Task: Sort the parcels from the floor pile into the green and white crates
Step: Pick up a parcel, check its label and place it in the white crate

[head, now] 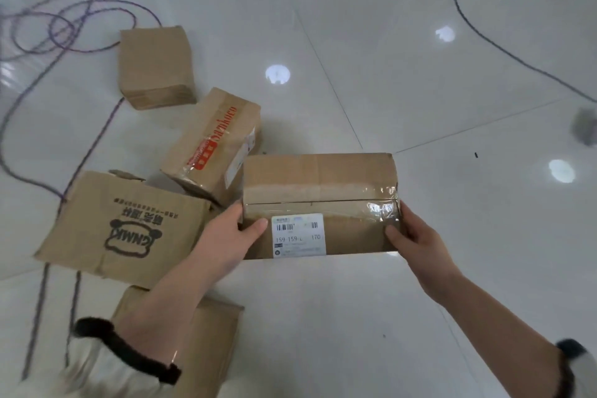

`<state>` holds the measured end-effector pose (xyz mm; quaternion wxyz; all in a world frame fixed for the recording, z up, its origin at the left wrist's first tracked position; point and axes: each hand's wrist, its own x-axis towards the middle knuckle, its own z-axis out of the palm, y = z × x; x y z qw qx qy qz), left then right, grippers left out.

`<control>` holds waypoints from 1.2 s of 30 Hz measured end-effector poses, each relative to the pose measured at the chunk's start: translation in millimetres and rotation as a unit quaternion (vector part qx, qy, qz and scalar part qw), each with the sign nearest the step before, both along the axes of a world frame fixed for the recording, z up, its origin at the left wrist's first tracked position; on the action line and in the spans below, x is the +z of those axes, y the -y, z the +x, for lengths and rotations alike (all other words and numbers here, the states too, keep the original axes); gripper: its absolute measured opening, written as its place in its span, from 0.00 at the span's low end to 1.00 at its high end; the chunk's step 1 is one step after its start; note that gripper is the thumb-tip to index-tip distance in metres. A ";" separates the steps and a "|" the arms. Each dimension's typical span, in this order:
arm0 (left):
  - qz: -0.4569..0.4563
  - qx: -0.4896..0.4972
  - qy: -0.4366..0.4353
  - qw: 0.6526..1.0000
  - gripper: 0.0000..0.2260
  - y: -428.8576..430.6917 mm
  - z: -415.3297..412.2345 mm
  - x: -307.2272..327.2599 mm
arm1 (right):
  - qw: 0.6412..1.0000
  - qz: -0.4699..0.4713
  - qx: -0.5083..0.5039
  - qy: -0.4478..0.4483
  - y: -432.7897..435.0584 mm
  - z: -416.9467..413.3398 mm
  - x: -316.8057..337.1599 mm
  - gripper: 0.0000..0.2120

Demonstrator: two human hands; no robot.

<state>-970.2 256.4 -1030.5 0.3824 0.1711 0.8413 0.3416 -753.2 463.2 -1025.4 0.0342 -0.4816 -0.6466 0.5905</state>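
Note:
I hold a taped brown cardboard parcel above the white floor, its white shipping label facing me. My left hand grips its left end, thumb on top beside the label. My right hand grips the right end, thumb on the taped top. On the floor to the left lie other parcels: a plain box, a box with red print, a large box with a black logo, and one partly under my left forearm. No crate is in view.
Purple and dark cables loop over the glossy white tile floor at the back left and back right. A blurred grey object sits at the right edge. Ceiling lights reflect on the tiles.

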 end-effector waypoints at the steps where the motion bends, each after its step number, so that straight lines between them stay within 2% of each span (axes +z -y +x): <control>1: -0.001 0.001 -0.004 1.000 0.13 2.0 -5.1 24.3 | 1.000 0.003 0.004 -0.011 0.9 -5.6 22.1 0.26; 6: 0.043 0.035 -0.005 0.998 0.04 18.0 -18.8 175.4 | 0.997 -0.001 0.010 -0.074 12.7 -21.6 167.8 0.25; 11: 0.070 0.073 -0.034 0.994 0.11 38.7 -27.1 406.7 | 0.993 0.003 0.022 -0.117 34.9 -27.1 386.3 0.24; 15: 0.103 0.132 -0.064 0.984 0.14 60.0 -17.6 601.6 | 0.986 0.048 0.069 -0.147 47.9 -27.9 572.8 0.25; 19: 0.143 0.202 -0.111 0.962 0.11 94.3 1.8 735.2 | 0.973 0.067 0.108 -0.192 65.5 -31.6 711.9 0.26; 23: 0.208 0.250 -0.144 0.935 0.10 126.6 21.8 807.2 | 0.957 0.080 0.116 -0.253 84.3 -39.3 788.4 0.26; 28: 0.252 0.293 -0.181 0.904 0.08 148.7 50.3 837.4 | 0.936 0.098 0.164 -0.295 107.3 -27.8 828.3 0.25; 32: 0.270 0.266 -0.200 0.904 0.11 139.7 69.9 857.6 | 0.932 0.125 0.155 -0.303 108.5 -4.6 845.2 0.25; 36: 0.301 0.217 -0.223 0.902 0.11 115.8 89.1 874.4 | 0.933 0.158 0.077 -0.314 98.0 25.7 859.3 0.23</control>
